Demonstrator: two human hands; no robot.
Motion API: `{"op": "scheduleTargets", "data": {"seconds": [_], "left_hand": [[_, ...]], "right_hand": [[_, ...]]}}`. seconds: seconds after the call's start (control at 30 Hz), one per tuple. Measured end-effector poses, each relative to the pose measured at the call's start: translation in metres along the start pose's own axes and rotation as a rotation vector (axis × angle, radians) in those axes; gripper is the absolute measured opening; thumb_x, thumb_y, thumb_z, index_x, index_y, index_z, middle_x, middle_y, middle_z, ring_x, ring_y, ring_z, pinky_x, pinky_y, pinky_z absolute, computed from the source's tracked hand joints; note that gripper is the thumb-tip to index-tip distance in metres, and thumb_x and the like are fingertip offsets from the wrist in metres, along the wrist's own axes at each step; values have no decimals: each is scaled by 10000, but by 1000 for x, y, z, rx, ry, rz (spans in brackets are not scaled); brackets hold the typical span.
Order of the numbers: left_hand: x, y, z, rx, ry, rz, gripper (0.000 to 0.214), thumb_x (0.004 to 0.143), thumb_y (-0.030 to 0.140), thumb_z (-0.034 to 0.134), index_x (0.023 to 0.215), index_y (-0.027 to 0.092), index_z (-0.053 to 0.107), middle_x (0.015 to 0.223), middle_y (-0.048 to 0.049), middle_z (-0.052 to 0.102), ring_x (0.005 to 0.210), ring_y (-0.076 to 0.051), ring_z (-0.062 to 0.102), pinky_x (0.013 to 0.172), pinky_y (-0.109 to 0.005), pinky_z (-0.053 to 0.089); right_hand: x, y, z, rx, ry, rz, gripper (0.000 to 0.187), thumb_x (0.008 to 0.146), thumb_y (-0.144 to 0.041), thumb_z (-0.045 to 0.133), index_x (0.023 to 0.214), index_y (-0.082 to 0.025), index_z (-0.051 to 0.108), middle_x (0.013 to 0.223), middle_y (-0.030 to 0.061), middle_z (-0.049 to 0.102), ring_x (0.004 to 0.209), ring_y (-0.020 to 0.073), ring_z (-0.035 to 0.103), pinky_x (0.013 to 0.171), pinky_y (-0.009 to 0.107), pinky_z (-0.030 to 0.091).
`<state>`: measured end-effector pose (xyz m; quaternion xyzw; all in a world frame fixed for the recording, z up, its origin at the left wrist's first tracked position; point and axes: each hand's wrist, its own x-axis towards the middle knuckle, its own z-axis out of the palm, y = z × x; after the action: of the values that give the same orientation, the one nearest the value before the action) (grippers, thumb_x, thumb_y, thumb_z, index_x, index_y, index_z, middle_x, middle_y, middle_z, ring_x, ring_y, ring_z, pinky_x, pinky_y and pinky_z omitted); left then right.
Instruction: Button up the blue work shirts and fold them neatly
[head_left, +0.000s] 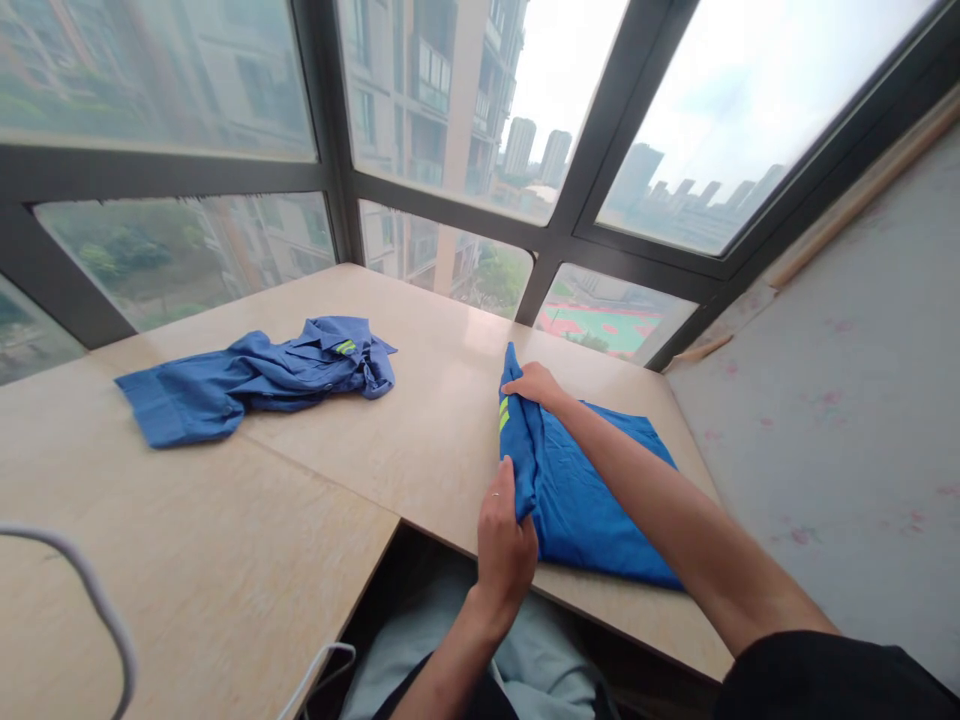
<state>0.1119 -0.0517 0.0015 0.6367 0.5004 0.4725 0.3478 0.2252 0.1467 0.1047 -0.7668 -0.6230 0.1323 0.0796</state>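
Note:
A blue garment point(592, 500) with yellow-green stripes lies partly flat on the right part of the tabletop, its left end lifted and folded upright. My left hand point(508, 535) grips the near end of that raised fold, thumb on its outer side. At the far end of the same fold, my right hand point(534, 388) pinches the cloth, with the forearm reaching across above the flat part. Most of my fingers behind the cloth are hidden. Further left, a second blue garment point(300, 370) with similar stripes lies rumpled, touched by neither hand.
The pale tabletop point(420, 400) has a seam and a cut-out front edge at my lap. Grey window frames point(450, 210) border its back, and a papered wall point(840, 420) stands at right. A white cable point(97, 600) loops over the near left.

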Motion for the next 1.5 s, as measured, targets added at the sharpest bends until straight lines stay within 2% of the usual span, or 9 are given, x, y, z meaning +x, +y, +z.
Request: {"op": "scheduleTargets", "data": {"seconds": [0.13,0.3,0.47,0.6,0.77,0.93,1.1,1.27,1.5], "left_hand": [[9,18,-16,-261,220,-85,459,988,308,377,1401,151,499,1446,-127,521,1384,-222,431,1168,-402,345],[27,49,-50,-340,346,-64,466,997,402,398,1391,184,516,1431,-108,540,1393,-232,417,1167,-404,345],[43,84,-72,-171,190,220,472,978,280,419,1442,198,452,1499,-97,462,1426,-238,363,1185,-440,310],[51,106,-61,128,-96,397,570,897,146,432,1466,156,411,1510,-119,442,1468,-264,268,1199,-490,259],[46,105,-12,453,-439,480,632,849,179,483,1468,88,393,1512,-183,418,1461,-322,267,1190,-520,241],[30,76,31,594,-591,471,628,910,315,447,1481,65,367,1508,-219,407,1438,-363,301,1173,-538,245],[20,53,49,635,-722,435,629,928,372,425,1476,67,382,1505,-231,405,1432,-387,302,1162,-563,247],[17,42,59,670,-801,389,628,937,421,407,1466,80,408,1487,-219,438,1423,-389,321,1158,-574,250],[15,44,70,667,-728,325,586,957,412,405,1463,117,426,1469,-192,473,1405,-360,370,1155,-557,276]], "right_hand": [[-5,-21,-23,41,84,-73,203,682,-300,762,755,-129,682,844,102,714,842,226,681,632,223,494],[-16,-41,-64,328,62,-55,163,655,-201,741,712,-142,600,585,15,615,532,168,621,465,230,491],[-20,-33,-101,504,106,-53,229,644,-180,772,713,-153,555,523,-42,538,454,115,546,424,205,457],[-14,4,-107,536,132,-24,225,662,-225,777,674,-149,565,513,-48,525,436,88,505,406,179,401],[-15,69,-86,697,21,70,159,656,-211,767,710,-136,637,550,-12,626,475,103,559,453,184,452],[-24,123,-42,837,-53,200,138,662,-200,766,735,-138,667,567,7,666,492,121,594,470,195,472],[-26,163,13,914,-109,271,133,694,-186,715,818,-167,671,614,-10,686,506,127,610,465,202,473],[-24,187,52,1002,-143,313,144,674,-212,744,786,-173,662,540,-36,646,439,118,569,404,184,406],[-24,201,61,1159,-122,312,153,671,-247,776,732,-153,672,626,19,718,591,172,681,554,239,540]]}}
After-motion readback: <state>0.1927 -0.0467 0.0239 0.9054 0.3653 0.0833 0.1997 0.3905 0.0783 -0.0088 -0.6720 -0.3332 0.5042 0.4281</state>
